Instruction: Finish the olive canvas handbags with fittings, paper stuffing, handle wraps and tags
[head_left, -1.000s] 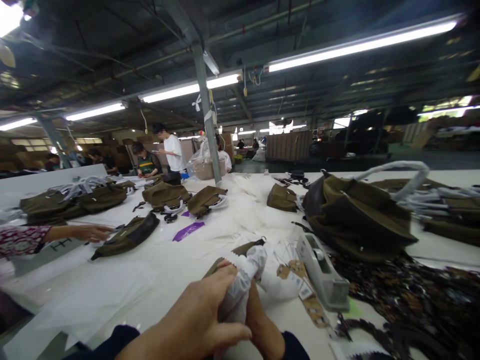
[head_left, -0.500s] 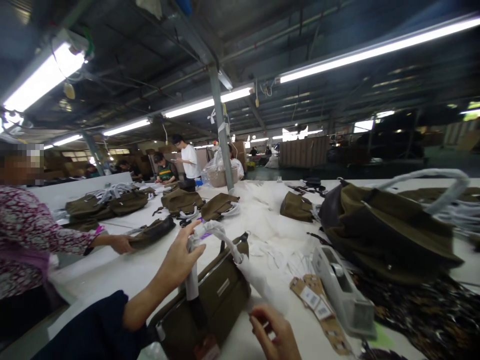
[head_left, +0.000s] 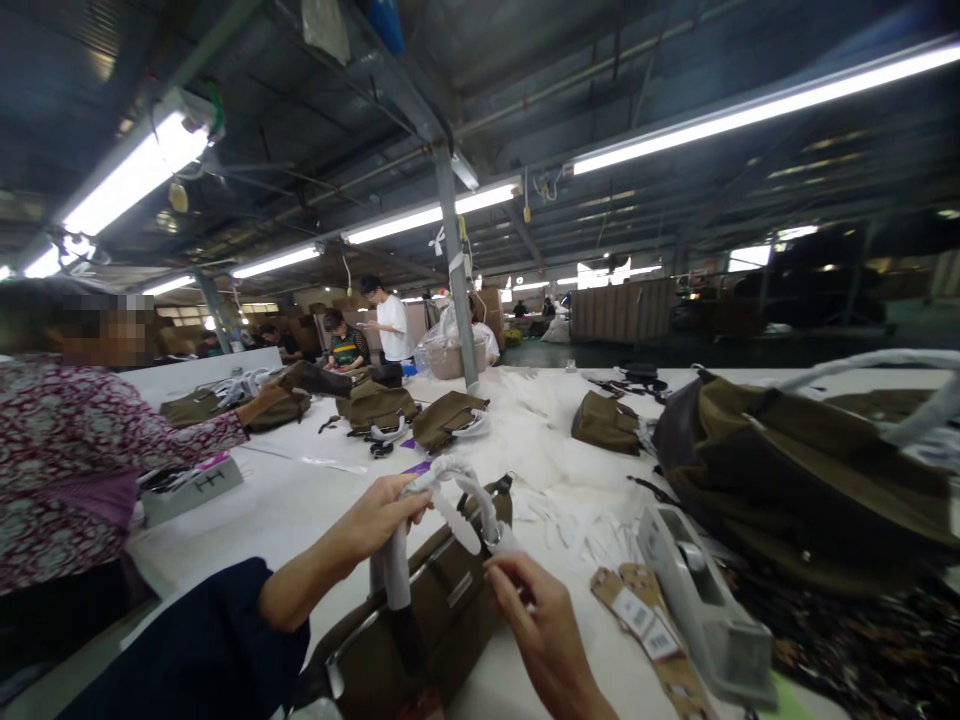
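An olive handbag (head_left: 444, 640) with dark trim stands on the white table in front of me. Its handles are wrapped in white padding. My left hand (head_left: 379, 515) is closed, thumb against fingers, on the wrapped handle (head_left: 451, 468) near its top. A loose end of the white wrap hangs down inside the handle loop. My right hand (head_left: 541, 615) has its fingertips pinched at the bag's right side, just below the handle's metal ring. What lies between those fingertips is hidden.
A grey tape dispenser (head_left: 705, 610) and brown cardboard tags (head_left: 645, 625) lie at right. Behind them sits a large olive bag (head_left: 810, 480) beside a heap of dark straps. Smaller bags (head_left: 450, 420) line the far side. At left, a co-worker (head_left: 82, 450) reaches across the table.
My left hand has closed on the handle wrap. My right hand has risen to the bag's side near the ring. The co-worker has moved a bag to the back pile. My view has shifted slightly.
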